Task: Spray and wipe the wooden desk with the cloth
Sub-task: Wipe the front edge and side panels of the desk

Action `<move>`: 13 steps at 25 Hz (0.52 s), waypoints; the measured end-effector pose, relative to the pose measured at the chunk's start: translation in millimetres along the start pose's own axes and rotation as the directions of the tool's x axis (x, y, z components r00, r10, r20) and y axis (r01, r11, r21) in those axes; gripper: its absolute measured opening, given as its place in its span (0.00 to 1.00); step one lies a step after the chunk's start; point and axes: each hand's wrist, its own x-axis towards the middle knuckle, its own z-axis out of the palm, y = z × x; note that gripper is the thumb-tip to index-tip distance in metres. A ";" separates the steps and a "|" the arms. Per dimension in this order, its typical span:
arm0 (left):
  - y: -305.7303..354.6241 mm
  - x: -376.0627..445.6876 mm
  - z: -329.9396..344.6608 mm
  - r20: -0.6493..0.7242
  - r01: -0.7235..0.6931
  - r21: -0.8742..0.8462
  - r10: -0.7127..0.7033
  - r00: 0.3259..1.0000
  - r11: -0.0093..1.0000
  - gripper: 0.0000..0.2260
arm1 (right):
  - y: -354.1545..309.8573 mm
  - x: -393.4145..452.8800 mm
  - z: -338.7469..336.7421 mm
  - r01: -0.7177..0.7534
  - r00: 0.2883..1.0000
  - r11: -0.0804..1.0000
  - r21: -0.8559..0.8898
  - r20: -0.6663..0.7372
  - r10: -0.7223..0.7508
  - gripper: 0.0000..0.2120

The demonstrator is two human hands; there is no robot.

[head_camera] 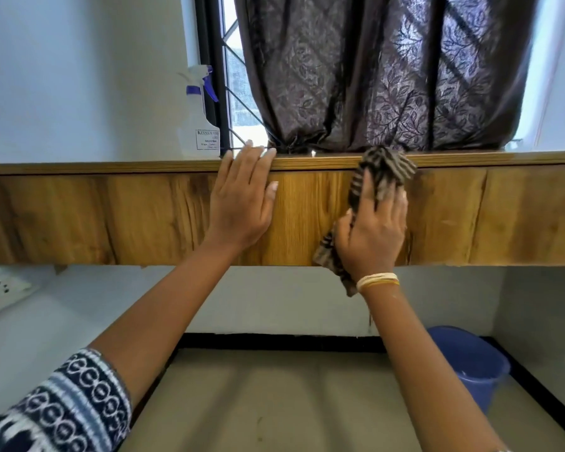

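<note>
The wooden desk (118, 216) runs across the view, and I look at its front panel from below its top edge. My right hand (372, 233) presses a striped brown cloth (385, 168) flat against the panel right of centre; the cloth bunches over the top edge and hangs below my wrist. My left hand (242, 200) rests flat on the panel with straight fingers reaching over the top edge. A clear spray bottle (199, 115) with a blue trigger stands on the desk top at the left, by the window frame.
A dark patterned curtain (382, 70) hangs over the window behind the desk. A blue bucket (470, 363) sits on the floor under the desk at the right. A wall socket (0, 290) is at the left, below the desk.
</note>
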 end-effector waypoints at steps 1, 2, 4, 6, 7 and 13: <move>6.3 3.5 3.2 0.000 -0.013 -0.002 0.013 1.000 1.000 0.19 | 4.1 -2.0 0.1 -0.066 0.998 0.998 0.019 -0.016 0.066 0.31; 13.7 5.2 8.1 -0.021 -0.010 0.009 0.011 1.000 1.000 0.18 | -0.5 -2.8 1.3 -0.143 0.989 0.988 0.052 -0.030 0.144 0.32; 23.5 12.1 15.8 -0.105 0.007 0.019 -0.005 0.994 1.000 0.14 | -28.4 1.8 6.3 -0.281 0.957 0.951 0.125 -0.030 0.287 0.32; 20.9 18.1 17.2 -0.171 0.038 0.006 -0.037 0.985 0.999 0.11 | -62.0 2.8 14.3 -0.181 0.983 0.972 0.149 -0.018 0.185 0.32; 19.6 19.2 16.9 -0.182 0.048 0.000 -0.048 0.982 0.999 0.10 | -70.3 5.5 18.2 -0.052 0.998 0.988 0.149 -0.031 0.057 0.31; 20.1 17.8 14.1 -0.114 0.038 -0.037 -0.042 0.993 0.999 0.10 | -59.9 8.3 22.4 0.072 0.995 0.992 0.108 -0.080 -0.063 0.33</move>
